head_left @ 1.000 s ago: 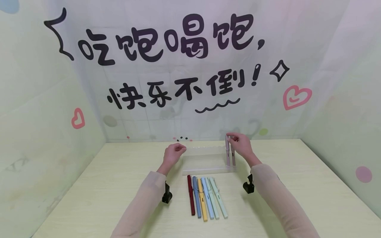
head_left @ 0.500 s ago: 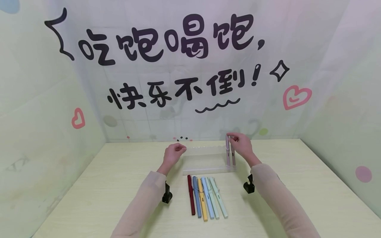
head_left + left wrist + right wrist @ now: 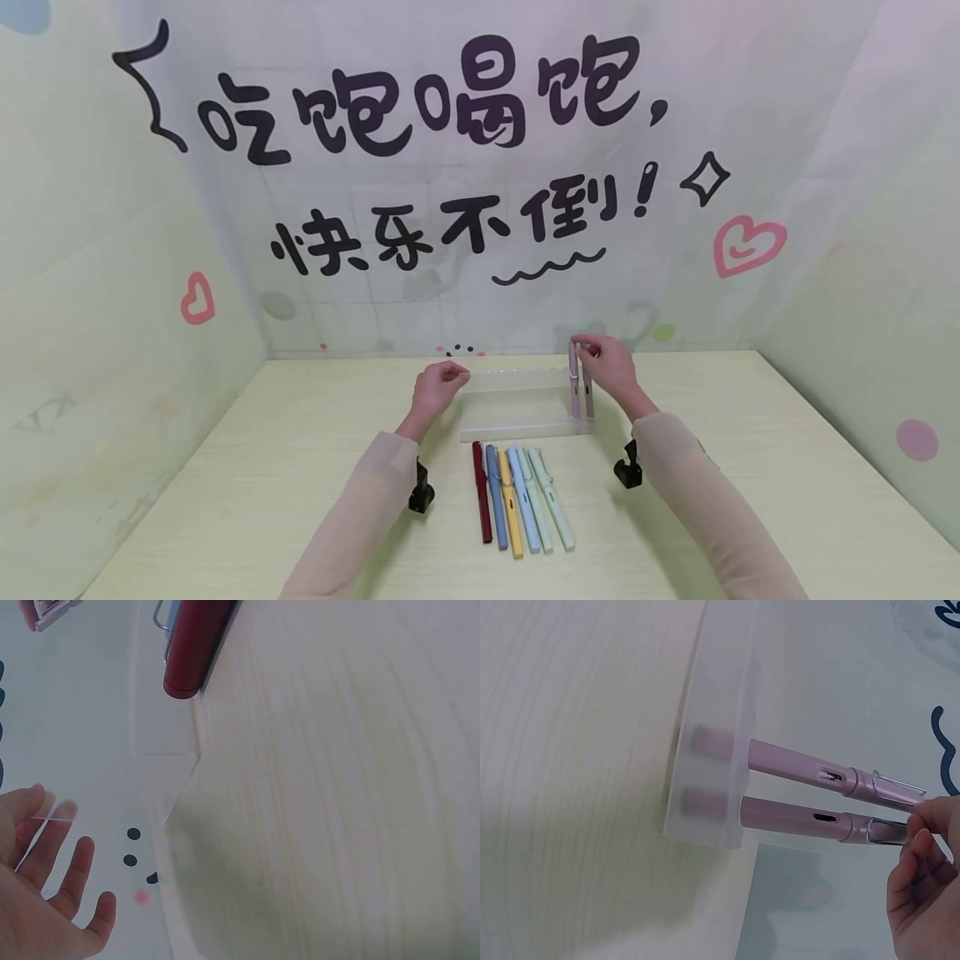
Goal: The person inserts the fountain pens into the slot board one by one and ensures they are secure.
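A clear plastic pen rack [image 3: 517, 432] stands near the back of the table. At its upper left corner, my left hand [image 3: 437, 390] pinches the clear panel between thumb and fingertip, the other fingers loosely spread in the left wrist view. Two capped pens stand upright at the rack's right end, a lilac pen [image 3: 802, 763] and a dusty-pink pen [image 3: 795, 819]. Their lower ends show blurred through the frosted base strip [image 3: 712, 712]. My right hand [image 3: 611, 367] pinches the lilac pen's top, its fingers overlapping the dusty-pink pen's cap in the right wrist view.
Several capped pens lie side by side in front of the rack: a dark red pen [image 3: 482, 492], a blue pen [image 3: 497, 500], a yellow pen [image 3: 512, 508], a light blue pen [image 3: 523, 504] and pale green ones. A printed cloth backdrop [image 3: 420, 317] hangs behind the table.
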